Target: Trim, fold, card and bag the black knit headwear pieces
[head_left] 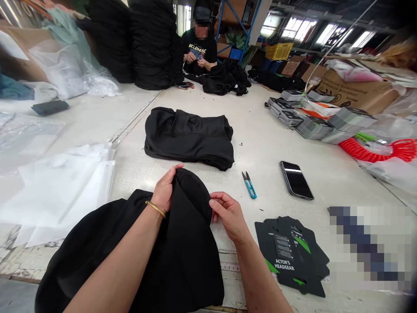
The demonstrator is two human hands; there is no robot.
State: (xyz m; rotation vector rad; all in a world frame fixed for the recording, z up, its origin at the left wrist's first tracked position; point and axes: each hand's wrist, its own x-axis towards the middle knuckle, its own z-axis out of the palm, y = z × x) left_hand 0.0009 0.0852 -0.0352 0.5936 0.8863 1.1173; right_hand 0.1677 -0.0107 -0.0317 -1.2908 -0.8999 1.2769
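Observation:
A black fabric piece (182, 243) lies bunched on the table's near edge. My left hand (164, 189), with a gold bangle at the wrist, is closed on the raised top fold of this cloth. My right hand (228, 215) pinches the same cloth at its right edge. A folded stack of black cloth (189, 137) lies farther out on the table. Blue thread snips (249, 185) lie just right of my hands.
A black phone (296, 179) and black printed cards (293, 254) lie to the right. Clear plastic bags (55, 191) are on the left. Grey packs (312, 124), a red coiled hose (374, 150) and cardboard boxes are at the far right. Another person (199, 48) works at the far end beside tall black stacks.

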